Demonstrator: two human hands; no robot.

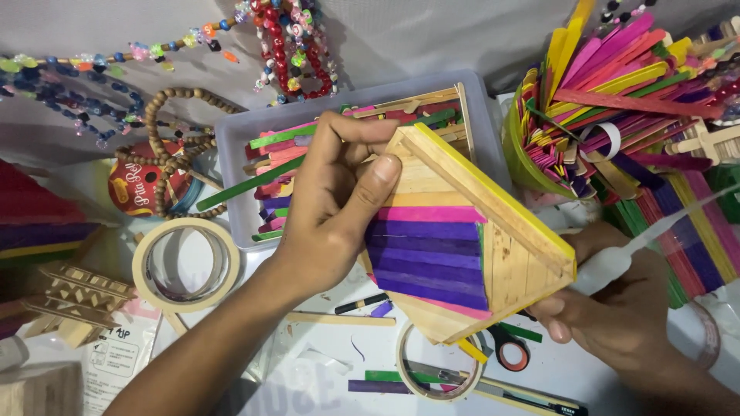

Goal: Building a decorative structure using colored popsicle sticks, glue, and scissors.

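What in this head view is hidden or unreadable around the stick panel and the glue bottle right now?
- Glue bottle: its nozzle tip blurs out to the right; the right hand wraps its body.
- Stick panel: its underside faces away; the left hand covers its left corner.
- Scissors: the blades lie under the panel.
- Tray of sticks: the hand and panel hide much of its contents.
- Right hand: the wrist is cut off by the frame edge.

Purple-striped, yellow-edged stick panel [462, 239]

My left hand [331, 208] holds the stick panel [462, 231] above the table [324, 377], before the tray [254, 139] of sticks. Tape roll [185, 264] lies left; my right hand [617, 308], with glue bottle [617, 266], right.
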